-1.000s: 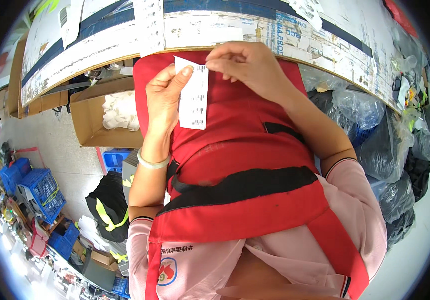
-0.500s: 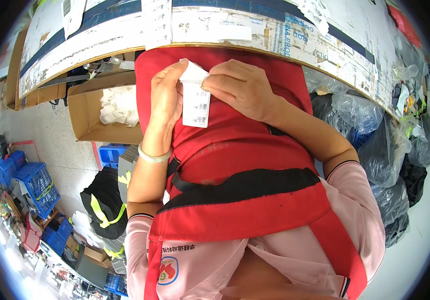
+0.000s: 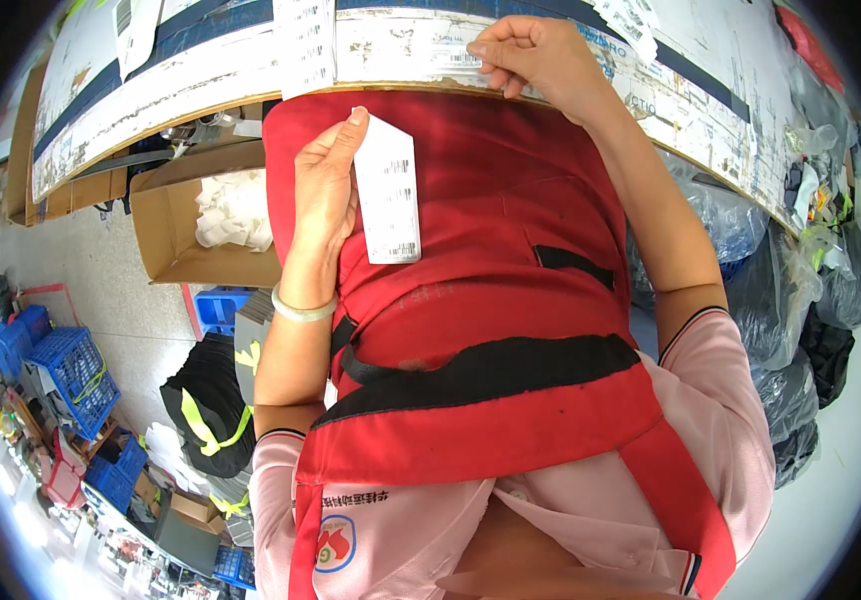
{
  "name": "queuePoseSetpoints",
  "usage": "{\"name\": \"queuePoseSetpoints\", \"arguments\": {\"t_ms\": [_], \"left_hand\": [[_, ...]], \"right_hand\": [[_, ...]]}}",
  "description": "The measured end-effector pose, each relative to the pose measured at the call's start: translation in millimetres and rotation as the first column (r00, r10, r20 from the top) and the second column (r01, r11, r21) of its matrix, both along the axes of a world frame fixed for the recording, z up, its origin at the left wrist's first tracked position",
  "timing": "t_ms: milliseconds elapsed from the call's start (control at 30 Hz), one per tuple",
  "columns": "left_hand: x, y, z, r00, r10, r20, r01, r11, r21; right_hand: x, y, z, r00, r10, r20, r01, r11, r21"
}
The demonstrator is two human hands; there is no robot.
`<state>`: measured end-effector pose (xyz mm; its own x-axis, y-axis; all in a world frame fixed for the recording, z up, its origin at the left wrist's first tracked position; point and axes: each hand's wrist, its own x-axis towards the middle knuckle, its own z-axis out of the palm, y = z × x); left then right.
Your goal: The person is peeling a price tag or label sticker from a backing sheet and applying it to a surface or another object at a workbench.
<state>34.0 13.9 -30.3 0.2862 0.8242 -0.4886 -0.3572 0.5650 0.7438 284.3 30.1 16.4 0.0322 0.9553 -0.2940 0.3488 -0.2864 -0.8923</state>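
Left hand [image 3: 325, 185] upright, fingers [image 3: 350, 130] pinching white label [image 3: 388, 195].

You wear a red apron [image 3: 490, 300] with a black waist strap [image 3: 490, 365] over a pink short-sleeved shirt [image 3: 710, 420] with dark-trimmed cuffs, a pale bangle [image 3: 302, 310] on your left wrist, and a round badge [image 3: 335, 545] at lower left.

Against the red fabric apron [image 3: 490, 260], the left hand [image 3: 322, 190] pinches a white rectangular paper label [image 3: 387, 190] printed with dark bars. Above the apron, the right hand [image 3: 530, 55] presses its fingertips on the label-covered worktable edge [image 3: 400, 45]. Left of the apron sits an open brown cardboard box [image 3: 175, 235] of white pieces.
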Motion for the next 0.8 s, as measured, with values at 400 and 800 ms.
{"name": "queuePoseSetpoints", "arguments": {"t_ms": [400, 800], "left_hand": [[1, 1, 0, 1.0, -0.014, -0.012, 0.014, 1.0, 0.015], [0, -2, 0, 0.999, -0.034, -0.007, 0.034, 0.999, 0.012]], "right_hand": [[2, 10, -6, 0.996, -0.012, -0.084, 0.007, 0.998, -0.064], [-1, 13, -2, 0.99, -0.045, -0.136, 0.026, 0.989, -0.144]]}}
